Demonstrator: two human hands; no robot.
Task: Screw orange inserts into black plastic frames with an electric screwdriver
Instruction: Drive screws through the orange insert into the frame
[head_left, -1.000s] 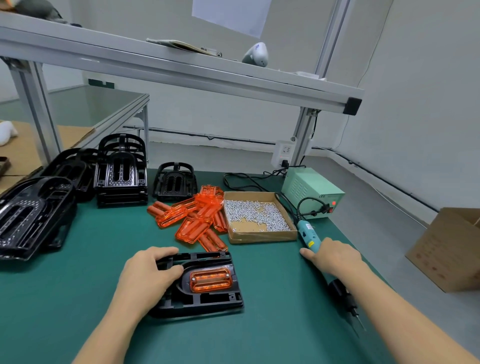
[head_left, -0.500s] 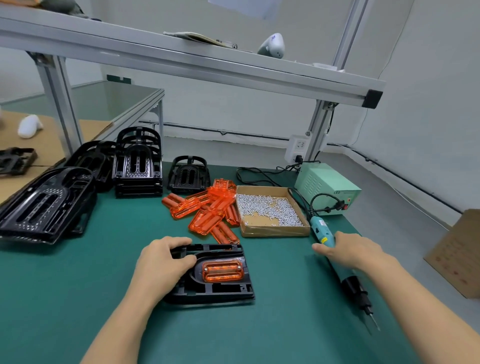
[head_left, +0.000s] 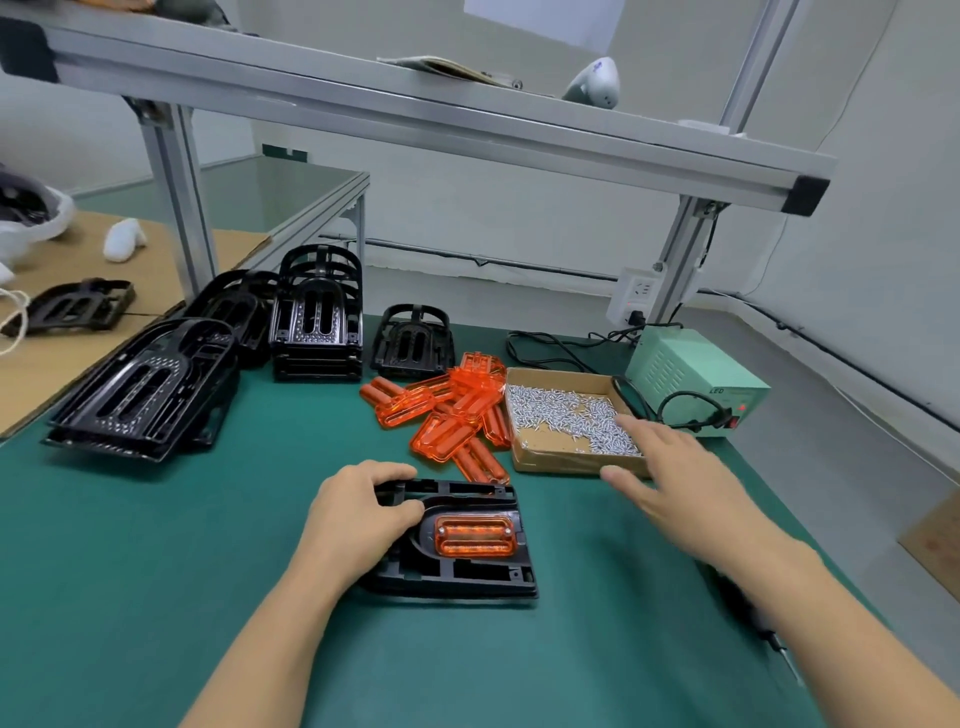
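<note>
A black plastic frame lies flat on the green mat in front of me, with an orange insert seated in its recess. My left hand grips the frame's left end, fingers curled over its edge. My right hand hovers with fingers spread and holds nothing, at the near right corner of the cardboard box of screws. The electric screwdriver lies on the mat under my right forearm, mostly hidden, only its dark tip end showing.
A pile of loose orange inserts lies behind the frame. Stacks of black frames stand at the back left. A green power supply with cables sits at the back right. An aluminium shelf spans overhead.
My right hand has let go of the screwdriver and moved left and forward to the screw box, fingers spread. My left hand stays on the frame. The view has shifted.
</note>
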